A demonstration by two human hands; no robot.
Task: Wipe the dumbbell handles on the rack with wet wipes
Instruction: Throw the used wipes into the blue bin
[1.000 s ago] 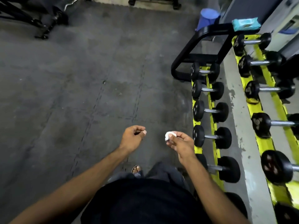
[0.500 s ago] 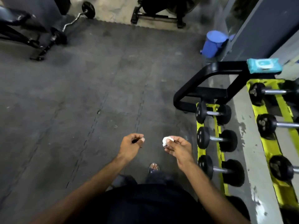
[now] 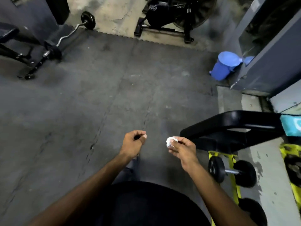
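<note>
My view has swung up off the rack (image 3: 228,126) and its dumbbell (image 3: 232,171) toward the blue bin (image 3: 226,66), the balled wipe (image 3: 169,141) still pinched in the fingers (image 3: 180,141) of my right hand (image 3: 184,149), my left hand (image 3: 133,143) curled empty, so I reckon this wipe is spent.

No legible text; print on wipes pack (image 3: 291,128), exercise bike (image 3: 171,15) blurred.

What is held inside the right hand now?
A crumpled white wipe sticks out of the right hand, which pinches it. The part deeper in the hand is covered, so its full size cannot be seen.
</note>
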